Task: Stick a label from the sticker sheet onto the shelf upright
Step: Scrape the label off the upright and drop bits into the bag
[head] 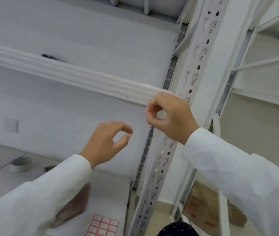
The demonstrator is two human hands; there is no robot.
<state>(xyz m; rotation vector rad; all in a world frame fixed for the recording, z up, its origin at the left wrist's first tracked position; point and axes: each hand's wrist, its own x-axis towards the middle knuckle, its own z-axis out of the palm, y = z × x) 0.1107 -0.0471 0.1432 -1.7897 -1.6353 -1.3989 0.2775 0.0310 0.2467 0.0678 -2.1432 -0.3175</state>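
The white perforated shelf upright (193, 79) runs diagonally from top right to bottom centre. The sticker sheet (103, 226), white labels with red borders, lies on the lower shelf at the bottom edge. My right hand (169, 116) is raised in front of the upright where the beam meets it. Its thumb and forefinger are pinched on a small pale label (146, 112), which is blurred. My left hand (108, 142) hovers lower left of it, thumb and forefinger curled into a ring with the tips slightly apart and nothing visible in them.
A white horizontal shelf beam (84, 77) crosses from left to the upright. A crumpled clear plastic bag (74, 206) lies under my left sleeve. A brown cardboard box (201, 206) sits on the floor right of the upright. A grey round object (22, 163) is at the left.
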